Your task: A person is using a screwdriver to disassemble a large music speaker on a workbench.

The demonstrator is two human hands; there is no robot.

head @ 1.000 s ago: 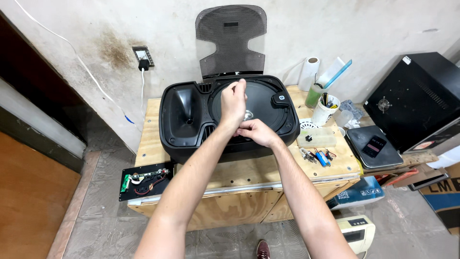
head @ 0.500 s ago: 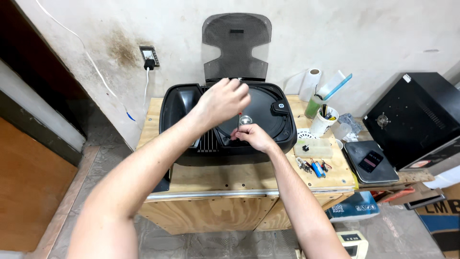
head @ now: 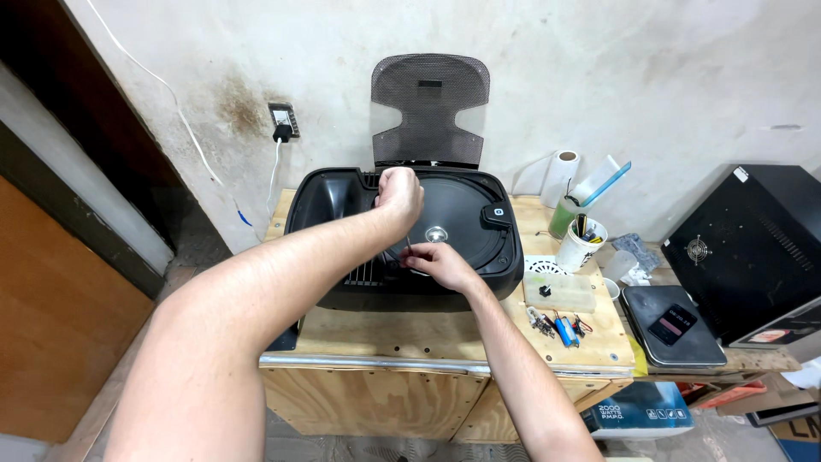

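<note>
Two hands work over an open black speaker on a wooden bench.

The right hand rests on the speaker cone, fingers curled; what they pinch cannot be made out. Farther on, the left hand is fisted around a thin tool, its handle hidden. The mesh grille leans against the wall.

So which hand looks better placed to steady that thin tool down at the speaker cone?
Probably the right hand: it rests low on the black speaker, fingertips at the tip of the thin tool. The left hand is higher, fisted over the tool's top.
</note>
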